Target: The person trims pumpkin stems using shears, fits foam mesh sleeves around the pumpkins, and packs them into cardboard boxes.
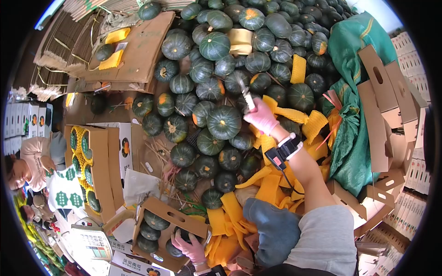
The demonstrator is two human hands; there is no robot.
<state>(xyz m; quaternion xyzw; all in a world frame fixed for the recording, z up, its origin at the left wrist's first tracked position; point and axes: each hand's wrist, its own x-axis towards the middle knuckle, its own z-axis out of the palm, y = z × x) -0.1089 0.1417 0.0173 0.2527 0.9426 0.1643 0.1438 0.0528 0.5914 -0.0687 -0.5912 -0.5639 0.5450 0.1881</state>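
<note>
A great heap of dark green pumpkins (202, 85) fills the scene from the center up to 12 o'clock, several of them blotched with orange. A green sack (350, 152) slumps at 3 o'clock, beside open brown cartons (374, 124), while a tall carton (110, 170) between 8 and 9 o'clock stands packed with pumpkins in yellow netting. Loose yellow foam sleeves (269, 188) spill over the pile's edge, from 2 o'clock around to 5. At 7 o'clock, a smaller open box (193, 225) cradles several pumpkins. There the worker's pink-gloved left hand (189, 247) is clamped on a dark pumpkin (182, 233), thumb and fingers to either side of it. The pink-gloved right hand (261, 117), at 2 o'clock, closes around the pale handle of a slim tool (249, 99), its blurred metal end pointing toward 11 o'clock over the heap.
</note>
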